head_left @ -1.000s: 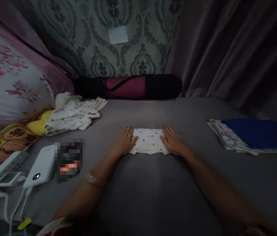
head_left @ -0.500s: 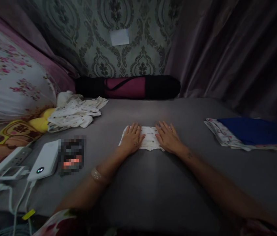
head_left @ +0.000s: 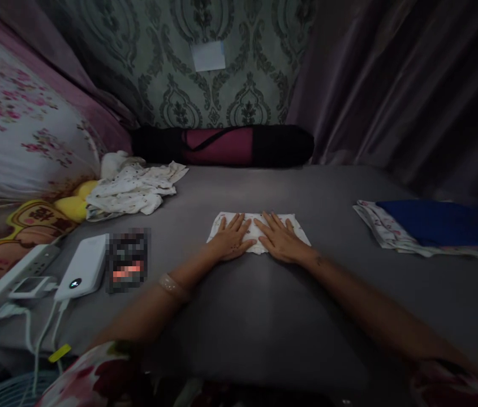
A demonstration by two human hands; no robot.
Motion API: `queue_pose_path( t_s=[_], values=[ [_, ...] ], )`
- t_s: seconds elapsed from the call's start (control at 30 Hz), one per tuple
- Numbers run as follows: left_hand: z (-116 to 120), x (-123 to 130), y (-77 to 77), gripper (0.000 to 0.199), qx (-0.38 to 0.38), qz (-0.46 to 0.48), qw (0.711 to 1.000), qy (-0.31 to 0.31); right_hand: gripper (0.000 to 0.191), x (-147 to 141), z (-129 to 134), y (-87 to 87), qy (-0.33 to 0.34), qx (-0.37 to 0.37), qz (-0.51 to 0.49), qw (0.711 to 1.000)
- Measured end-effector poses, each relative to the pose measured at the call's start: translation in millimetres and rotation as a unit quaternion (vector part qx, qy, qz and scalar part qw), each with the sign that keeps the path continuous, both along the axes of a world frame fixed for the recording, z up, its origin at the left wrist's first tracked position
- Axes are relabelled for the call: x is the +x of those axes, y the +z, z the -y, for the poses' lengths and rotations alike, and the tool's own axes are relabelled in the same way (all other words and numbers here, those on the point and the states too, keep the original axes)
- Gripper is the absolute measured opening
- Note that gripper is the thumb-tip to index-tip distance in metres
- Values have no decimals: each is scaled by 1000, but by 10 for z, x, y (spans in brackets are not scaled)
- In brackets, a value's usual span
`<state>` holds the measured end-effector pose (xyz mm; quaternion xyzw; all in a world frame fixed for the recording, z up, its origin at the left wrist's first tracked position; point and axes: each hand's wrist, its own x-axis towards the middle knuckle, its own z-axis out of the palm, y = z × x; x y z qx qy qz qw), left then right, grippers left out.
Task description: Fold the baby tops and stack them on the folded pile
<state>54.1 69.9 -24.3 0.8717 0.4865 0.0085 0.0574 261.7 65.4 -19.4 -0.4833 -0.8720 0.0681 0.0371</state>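
A small white printed cloth [head_left: 250, 226], folded into a rough rectangle, lies flat on the grey sheet in front of me. My left hand [head_left: 232, 237] rests palm down on its left part, fingers spread. On its right part lies my right hand [head_left: 281, 237], also flat with the fingers apart. The two hands are close together, and some printed cloth shows between and beyond them. Parts of the cloth are hidden under both palms.
Crumpled white printed cloths [head_left: 132, 189] lie at the back left. Folded fabrics with a blue piece [head_left: 429, 223] on top are stacked at right. A white power bank [head_left: 84, 265] and a power strip [head_left: 13, 282] with cables sit at left. A long black-and-maroon bag [head_left: 222, 145] lies along the wall.
Both hands have moved inward on the cloth, the right one more clearly, so more of the cloth's right edge shows. The view has shifted slightly.
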Motion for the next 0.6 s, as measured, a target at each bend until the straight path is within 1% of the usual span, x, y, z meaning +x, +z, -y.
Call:
queue_pose_path(
  t_s=[0.13, 0.27, 0.37, 0.47, 0.53, 0.6],
  values=[
    [36, -104, -13, 75, 37, -5, 999, -20, 53, -1, 76, 24, 34, -10, -2, 999],
    [45, -117, -48, 74, 29, 2, 999, -14, 53, -6, 90, -17, 36, 3, 2, 999],
    [20, -113, -5, 74, 18, 10, 1000, -14, 53, -2, 65, 7, 36, -7, 4, 999],
    [-40, -100, 65, 64, 2, 25, 1000, -11, 53, -29, 12, 67, 32, -12, -2, 999],
    [-83, -74, 85, 57, 13, 40, 999, 6, 53, -74, -33, 78, 20, 12, -11, 1000],
    [-109, -36, 62, 54, 34, 50, 998, 14, 55, -129, -73, 43, 13, 38, -16, 999]
  ],
)
